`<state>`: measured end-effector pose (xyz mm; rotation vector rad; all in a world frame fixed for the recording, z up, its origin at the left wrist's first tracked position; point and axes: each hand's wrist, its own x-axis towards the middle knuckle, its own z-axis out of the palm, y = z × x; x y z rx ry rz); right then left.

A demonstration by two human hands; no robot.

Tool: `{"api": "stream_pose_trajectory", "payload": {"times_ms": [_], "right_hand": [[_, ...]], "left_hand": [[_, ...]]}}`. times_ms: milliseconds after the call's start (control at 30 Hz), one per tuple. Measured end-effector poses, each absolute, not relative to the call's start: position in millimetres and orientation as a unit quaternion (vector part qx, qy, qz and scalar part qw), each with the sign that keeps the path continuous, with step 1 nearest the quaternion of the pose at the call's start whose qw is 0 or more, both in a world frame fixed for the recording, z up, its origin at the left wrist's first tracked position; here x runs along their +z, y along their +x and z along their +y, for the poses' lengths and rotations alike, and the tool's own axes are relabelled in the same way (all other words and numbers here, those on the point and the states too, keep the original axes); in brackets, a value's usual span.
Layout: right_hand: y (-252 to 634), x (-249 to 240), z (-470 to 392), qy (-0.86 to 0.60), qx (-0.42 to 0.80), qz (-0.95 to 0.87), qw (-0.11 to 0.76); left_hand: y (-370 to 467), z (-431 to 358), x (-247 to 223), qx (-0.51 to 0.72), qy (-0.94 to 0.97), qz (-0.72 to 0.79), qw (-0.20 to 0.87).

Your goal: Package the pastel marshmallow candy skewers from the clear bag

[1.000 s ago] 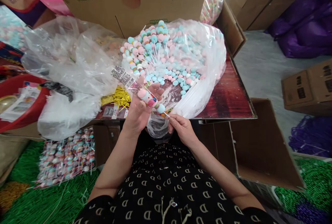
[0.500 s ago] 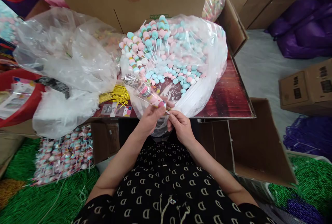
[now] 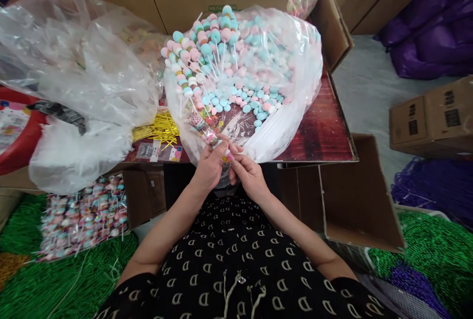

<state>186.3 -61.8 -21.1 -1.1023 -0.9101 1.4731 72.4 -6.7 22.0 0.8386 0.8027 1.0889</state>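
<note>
A small printed clear bag (image 3: 198, 124) slants across the front of the table, with pink and pale candy showing inside its lower part. My left hand (image 3: 210, 167) is closed around the bag's middle, thumb on top. At the bag's lower end, my right hand (image 3: 252, 177) pinches the gathered plastic; any stick there is hidden by the fingers. Just beyond lies a large clear plastic bag (image 3: 303, 107) with loose pink, blue and white marshmallows (image 3: 258, 107). Marshmallow skewers (image 3: 210, 43) with white sticks are heaped on its left side.
Yellow twist ties (image 3: 162, 128) and a flat printed bag (image 3: 168, 152) lie left on the table (image 3: 328, 122). Further left are another clear sack (image 3: 74, 58) and a red basin (image 3: 22, 146). Wrapped skewers (image 3: 84, 215) fill a box below; an open carton (image 3: 362, 196) stands right.
The candy now sits further up inside the small bag, which looks fuller. My right fingers have moved from a white stick to the bag's end. The whole view has shifted slightly.
</note>
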Motion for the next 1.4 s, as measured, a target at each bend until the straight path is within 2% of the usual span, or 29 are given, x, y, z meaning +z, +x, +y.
{"api": "stream_pose_trajectory", "payload": {"times_ms": [200,300,367,467,567,767,967,1267,1400], "right_hand": [[192,-25,-64,-0.468,0.595,-0.427,0.495],[194,-29,-64,-0.473,0.583,-0.435,0.497],[194,-29,-63,-0.471,0.565,-0.445,0.511],[195,-27,-62,-0.481,0.502,-0.495,0.521],[198,-24,-61,-0.503,0.433,-0.554,0.503],[198,-24,-61,-0.504,0.397,-0.575,0.508],[195,-29,-62,-0.507,0.383,-0.582,0.508],[197,-29,-57,-0.516,0.383,-0.593,0.486],[194,-34,-55,-0.51,0.379,-0.612,0.471]], "left_hand": [[62,-2,18,0.514,0.397,0.35,0.675],[56,-1,11,0.45,0.481,0.377,0.652],[54,-2,6,0.403,0.57,0.421,0.58],[51,-2,6,0.372,0.695,0.458,0.411],[47,0,15,0.361,0.736,0.453,0.349],[39,-1,23,0.35,0.669,0.495,0.431],[42,-2,12,0.397,0.611,0.484,0.485],[47,-7,16,0.34,0.693,0.47,0.428],[46,-8,5,0.345,0.636,0.47,0.506]]}}
